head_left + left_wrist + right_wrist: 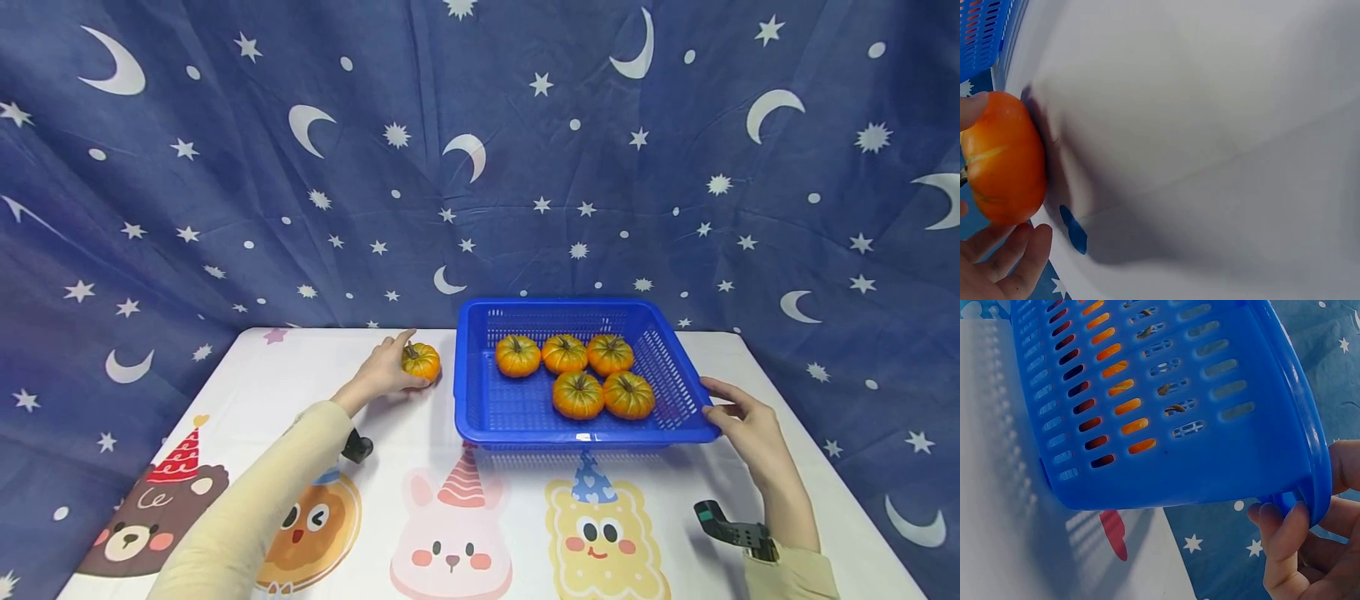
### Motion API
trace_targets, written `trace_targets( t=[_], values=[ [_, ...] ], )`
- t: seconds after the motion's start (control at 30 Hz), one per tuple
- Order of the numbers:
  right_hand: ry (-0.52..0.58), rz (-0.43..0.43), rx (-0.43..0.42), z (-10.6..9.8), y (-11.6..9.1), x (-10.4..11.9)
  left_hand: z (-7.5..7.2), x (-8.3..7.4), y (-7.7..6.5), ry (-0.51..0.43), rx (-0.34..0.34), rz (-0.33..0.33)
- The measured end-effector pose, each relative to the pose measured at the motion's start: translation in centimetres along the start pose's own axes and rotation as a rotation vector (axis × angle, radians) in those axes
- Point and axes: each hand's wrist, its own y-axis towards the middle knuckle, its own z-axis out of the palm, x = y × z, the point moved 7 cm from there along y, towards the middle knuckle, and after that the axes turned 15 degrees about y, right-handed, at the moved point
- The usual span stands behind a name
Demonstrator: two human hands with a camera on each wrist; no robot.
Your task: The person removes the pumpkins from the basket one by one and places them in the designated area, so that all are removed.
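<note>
A small orange pumpkin (pixel 421 364) with a short stem is at the back of the table, left of the blue plastic basket (pixel 517 435). My left hand (pixel 380 371) holds it between thumb and fingers. In the left wrist view the thumb lies on one side of the pumpkin (pixel 1007 159) and the fingertips (pixel 1032 253) reach the other. At the basket's right front corner my right hand (pixel 753 429) grips the rim. The right wrist view has its fingers (pixel 1288 534) curled under the edge of the basket (pixel 1210 469). Inside the basket sit several like pumpkins (pixel 577 394).
A white tablecloth (pixel 420 508) printed with cartoon animals covers the table. Close behind the basket hangs a dark blue curtain (pixel 525 150) with moons and stars. The pumpkins in the basket lie toward its middle and right.
</note>
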Motion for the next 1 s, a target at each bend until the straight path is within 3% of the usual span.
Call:
trace_targets(
  t=[0.5, 0.77, 1.0],
  values=[
    [0.012, -0.017, 0.005, 0.0, 0.1, -0.1, -3.3, -1.1, -0.9, -0.021, -0.063, 0.039],
    [0.015, -0.016, 0.006, 0.0, 0.1, -0.2, -5.4, -2.9, -0.8, -0.027, -0.111, 0.057],
    [0.015, -0.019, 0.006, 0.0, 0.2, -0.2, -6.4, -4.7, -0.2, -0.027, -0.127, 0.063]
  ],
)
